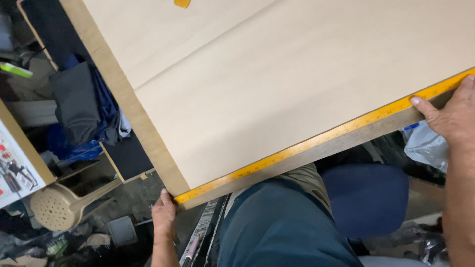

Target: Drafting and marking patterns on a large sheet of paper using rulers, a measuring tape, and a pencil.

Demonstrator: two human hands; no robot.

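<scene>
We hold a long yellow ruler (316,141) flat along the near edge of a big sheet of tan paper (297,74) on the work table (123,99). Our left hand (163,212) curls around the table corner, and its thumb presses the ruler's end there. Our right hand (452,116) lies open on the far end, with the thumb flat on the ruler.

To do this well, we think both ends need to stay pressed down. The ruler should sit right on the paper's edge with no gap, so it does not slide.

Down on the left, a dark open shelf (59,34) holds folded grey and blue cloths (84,104). A tan plastic stool (59,205) with little holes lies on its side below. A clear plastic bag (425,146) sits by our right hand; we cannot tell what is inside, maybe something blue
</scene>
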